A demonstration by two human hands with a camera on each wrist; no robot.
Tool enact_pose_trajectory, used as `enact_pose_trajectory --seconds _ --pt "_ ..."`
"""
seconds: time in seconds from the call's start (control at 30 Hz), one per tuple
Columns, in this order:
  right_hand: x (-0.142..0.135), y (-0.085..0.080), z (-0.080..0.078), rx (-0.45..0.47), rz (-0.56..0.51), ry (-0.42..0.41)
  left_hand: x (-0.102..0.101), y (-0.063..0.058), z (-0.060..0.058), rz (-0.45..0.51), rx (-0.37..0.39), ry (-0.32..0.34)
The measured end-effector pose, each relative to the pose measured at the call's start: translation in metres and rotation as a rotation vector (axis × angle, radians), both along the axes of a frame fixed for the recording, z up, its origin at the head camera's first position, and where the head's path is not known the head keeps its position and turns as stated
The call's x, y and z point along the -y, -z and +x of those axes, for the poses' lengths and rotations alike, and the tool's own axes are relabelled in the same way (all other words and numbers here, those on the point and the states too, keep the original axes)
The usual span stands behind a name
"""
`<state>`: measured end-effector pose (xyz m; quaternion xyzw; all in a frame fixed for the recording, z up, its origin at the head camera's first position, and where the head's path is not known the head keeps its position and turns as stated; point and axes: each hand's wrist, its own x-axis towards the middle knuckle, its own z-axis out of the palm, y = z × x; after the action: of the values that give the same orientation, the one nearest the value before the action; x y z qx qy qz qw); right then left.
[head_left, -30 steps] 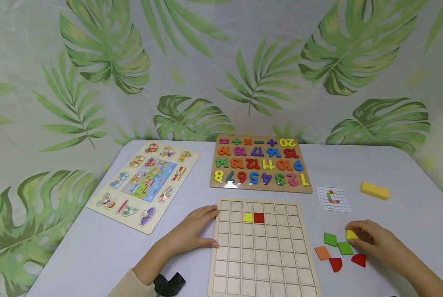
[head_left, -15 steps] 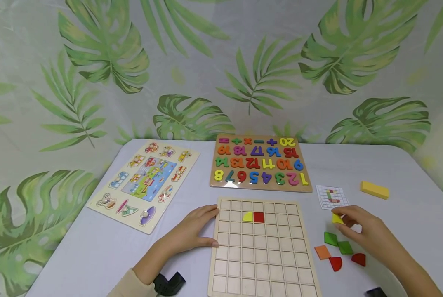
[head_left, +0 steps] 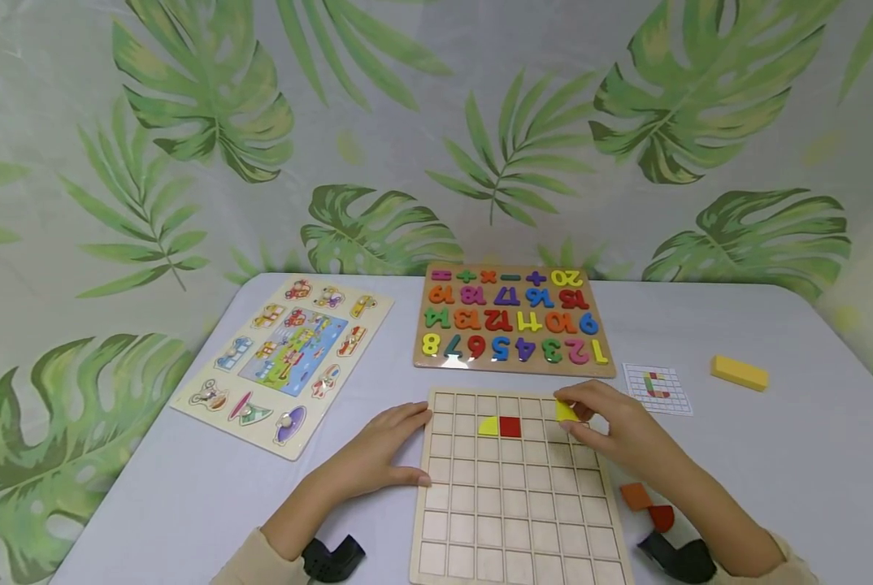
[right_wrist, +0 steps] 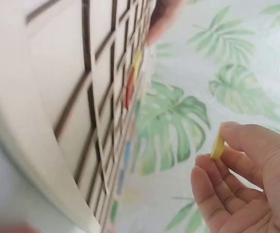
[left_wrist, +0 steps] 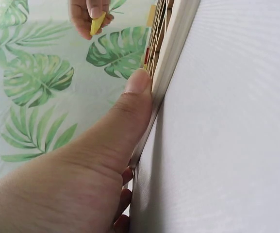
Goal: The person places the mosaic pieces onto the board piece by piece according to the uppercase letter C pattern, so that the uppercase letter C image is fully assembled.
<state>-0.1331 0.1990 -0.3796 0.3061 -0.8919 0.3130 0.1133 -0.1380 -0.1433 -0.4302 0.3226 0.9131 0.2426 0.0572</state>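
Observation:
My right hand (head_left: pixel 615 421) pinches a yellow tile (head_left: pixel 566 412) between thumb and fingers, over the upper right squares of the wooden grid board (head_left: pixel 513 520). In the right wrist view the yellow tile (right_wrist: pixel 218 147) shows edge-on, raised above the board's face. My left hand (head_left: pixel 378 455) rests along the board's left edge, fingers relaxed and thumb (left_wrist: pixel 138 82) against the rim. Side by side in the second row sit a yellow quarter-round tile (head_left: pixel 489 426) and a red square tile (head_left: pixel 510 427).
Right of the board lie an orange tile (head_left: pixel 635 496) and a red quarter-round tile (head_left: pixel 661 517), partly beside my forearm. A pattern card (head_left: pixel 658 390) and a yellow block (head_left: pixel 740 373) are farther back. Behind stands a number puzzle (head_left: pixel 513 321); a vehicle puzzle (head_left: pixel 283 370) lies left.
My right hand has lifted the yellow tile from the loose tiles and carried it left over the board. The right forearm now covers the green tiles. My left hand has stayed in place.

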Motion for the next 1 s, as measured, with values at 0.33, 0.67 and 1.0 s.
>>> enact_pose_trajectory --seconds 0.33,0.67,1.0 --pt "0.024 0.028 -0.020 0.238 0.000 -0.034 0.000 0.000 0.000 0.005 -0.004 0.006" --pt "0.027 0.038 -0.021 0.279 0.074 -0.053 0.000 -0.001 0.000 0.007 -0.002 0.006" --pt "0.026 0.040 -0.021 0.279 0.055 -0.033 0.000 0.001 -0.001 0.005 -0.004 0.000"
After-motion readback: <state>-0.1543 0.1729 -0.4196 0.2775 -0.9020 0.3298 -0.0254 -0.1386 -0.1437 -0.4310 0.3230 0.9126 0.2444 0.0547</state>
